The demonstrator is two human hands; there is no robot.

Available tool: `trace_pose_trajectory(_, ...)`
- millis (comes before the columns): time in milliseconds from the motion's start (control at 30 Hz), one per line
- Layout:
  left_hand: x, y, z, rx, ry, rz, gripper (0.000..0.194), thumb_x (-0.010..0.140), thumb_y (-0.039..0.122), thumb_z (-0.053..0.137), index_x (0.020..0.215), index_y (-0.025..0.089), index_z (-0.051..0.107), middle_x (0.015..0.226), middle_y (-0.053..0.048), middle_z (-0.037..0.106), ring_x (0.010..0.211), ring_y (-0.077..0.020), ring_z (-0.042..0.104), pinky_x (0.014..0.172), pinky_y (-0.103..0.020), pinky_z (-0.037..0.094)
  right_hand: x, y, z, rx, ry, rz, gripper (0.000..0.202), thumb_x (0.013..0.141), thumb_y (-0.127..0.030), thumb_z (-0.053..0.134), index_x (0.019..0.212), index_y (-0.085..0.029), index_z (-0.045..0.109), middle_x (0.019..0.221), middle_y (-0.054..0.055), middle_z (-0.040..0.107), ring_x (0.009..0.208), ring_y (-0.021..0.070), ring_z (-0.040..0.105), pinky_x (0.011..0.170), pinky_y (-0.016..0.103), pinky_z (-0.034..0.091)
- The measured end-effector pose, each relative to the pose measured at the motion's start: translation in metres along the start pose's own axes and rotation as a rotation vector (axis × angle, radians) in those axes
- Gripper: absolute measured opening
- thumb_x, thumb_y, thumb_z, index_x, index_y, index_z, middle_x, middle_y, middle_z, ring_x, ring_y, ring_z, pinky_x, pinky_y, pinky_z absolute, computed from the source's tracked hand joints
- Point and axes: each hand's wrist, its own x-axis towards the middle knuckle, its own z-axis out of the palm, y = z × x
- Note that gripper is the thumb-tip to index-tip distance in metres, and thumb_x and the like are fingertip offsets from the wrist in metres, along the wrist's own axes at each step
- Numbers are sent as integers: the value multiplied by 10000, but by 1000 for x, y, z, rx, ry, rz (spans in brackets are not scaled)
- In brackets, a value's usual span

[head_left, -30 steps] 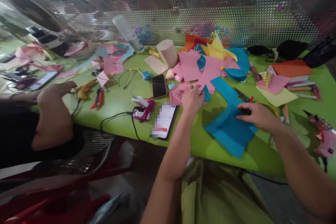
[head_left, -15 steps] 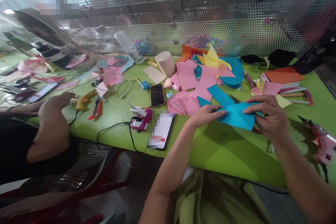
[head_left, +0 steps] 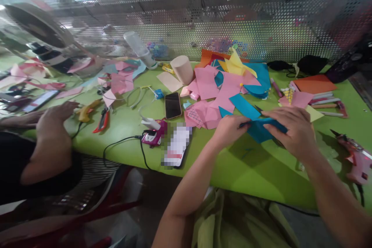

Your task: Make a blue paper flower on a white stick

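Presently, both hands are working to the right of the dark-screened phone (head_left: 173, 105), somewhat nearer the person. The left hand (head_left: 231, 131) is pinching one end of a blue sheet (head_left: 259, 135); the right hand (head_left: 293, 128) is gripping the other end, fingers along its upper edge. The hands are staying apart, the sheet spanning between them. Fingers are hiding both ends, so the full outline is hard to read. A dark pointed tip (head_left: 258, 109) is showing just beyond the sheet, the rest disappearing behind the right hand.

Left of the phone, a co-worker's hand (head_left: 62, 109) is resting near a yellow glue gun (head_left: 87, 111); the body is being cut off by the frame. Nearer than the phone, a lit phone (head_left: 177, 145) is showing a screen blurred into blocks. Far right of it, black shapes (head_left: 312, 64) are sitting too dark to identify.

Materials: the blue sheet is looking matte, thin, creased into a ridge. Right of the phone, pink paper (head_left: 206, 81) is lying in flat, angular pieces. Behind it, a smooth pale cylinder (head_left: 182, 70) is standing; farther back, a perforated metal panel (head_left: 180, 15) is rising.
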Motion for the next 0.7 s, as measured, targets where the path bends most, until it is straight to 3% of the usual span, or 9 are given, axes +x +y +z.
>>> trace_pose_trajectory(200,1,0,5,64,-28,136,242,1052,272,629,1158,222,841,1091,-77,859,998,-239,779,900,-328,563,-4,5,12,37,-92,68,206,1047,-458,692,969,-318,821,976,26,849,964,288,776,1004,522,427)
trace_pose_trajectory(433,-1,1,0,10,-37,76,242,1048,290,624,1090,235,856,1017,-67,866,908,-225,775,831,-310,548,-4,10,10,95,-63,86,212,1046,-500,685,966,-359,822,940,-2,853,957,281,771,1036,540,400)
trace_pose_trajectory(567,-2,0,-4,-66,-23,18,229,1036,306,646,1071,222,856,983,-64,863,849,-210,761,763,-286,530,-3,14,6,144,-86,106,220,1044,-498,683,942,-359,820,905,6,835,883,283,749,951,517,445)
trace_pose_trajectory(700,-2,1,-5,-124,26,19,223,1037,351,670,1104,236,848,1033,-55,866,914,-217,778,810,-294,542,-2,14,4,139,-117,86,256,1064,-493,648,918,-340,792,848,4,814,847,272,734,932,503,437)
